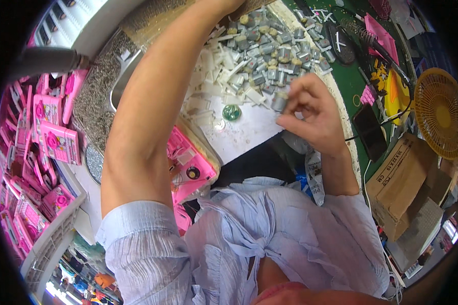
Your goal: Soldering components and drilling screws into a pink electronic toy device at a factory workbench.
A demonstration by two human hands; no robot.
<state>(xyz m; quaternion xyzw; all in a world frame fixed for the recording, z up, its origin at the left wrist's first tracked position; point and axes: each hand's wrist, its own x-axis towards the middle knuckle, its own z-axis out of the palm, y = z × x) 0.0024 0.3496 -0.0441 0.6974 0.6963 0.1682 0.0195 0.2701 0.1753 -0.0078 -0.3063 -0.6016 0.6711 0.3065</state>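
Observation:
My right hand [313,112] is over the right side of the white work surface [249,124], fingers curled with a small grey motor [280,101] pinched at the fingertips. Just beyond it lies a heap of similar small grey motors [272,51], many with yellowish pads. White plastic pieces [213,76] are spread beside that heap. My left arm stretches across to the far edge, where only part of my left hand [224,5] shows; its fingers are cut off by the frame. A green round piece [231,112] rests on the white surface.
An open pink plastic toy housing [191,168] with a round black part sits near my body. Pink toys [58,142] fill a crate at left. On the right are a phone [369,132], a yellow fan [439,113] and a cardboard box [407,178]. A dark tool [51,62] juts in at left.

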